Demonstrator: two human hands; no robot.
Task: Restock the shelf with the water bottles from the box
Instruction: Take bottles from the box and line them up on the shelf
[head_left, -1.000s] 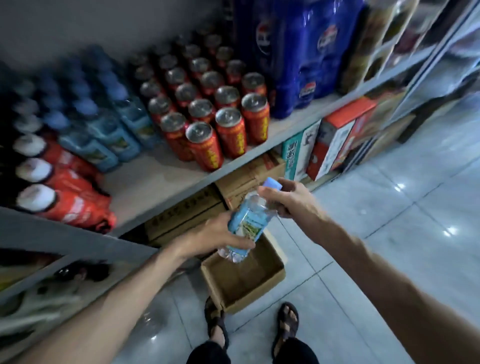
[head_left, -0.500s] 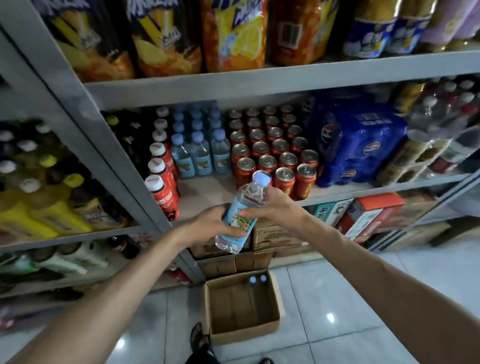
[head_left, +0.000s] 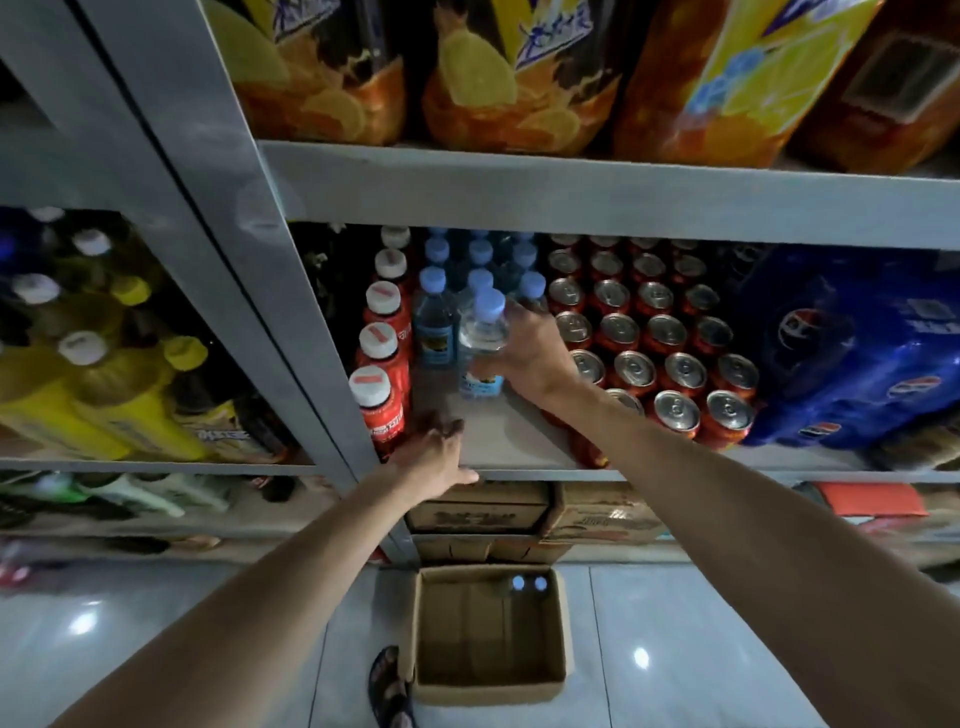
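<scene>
My R hand (head_left: 530, 358) is gripping a water bottle (head_left: 483, 332) upright on the shelf (head_left: 511, 434), btwn blue-cap bottles (head_left: 435, 322) & cans (head_left: 634, 364); L hand (head_left: 431, 457) is resting flat, fingers loose, on shelf edge.

Blue-capped water bottle (head_left: 483, 338) stands upright on the shelf (head_left: 511, 436) fronting its row; two more bottles (head_left: 518, 583) stand in the box (head_left: 488, 691)

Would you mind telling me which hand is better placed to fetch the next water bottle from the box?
The left hand, probably: it rests free on the shelf edge, nearer the cardboard box, while the right hand grips a water bottle further in.
</scene>
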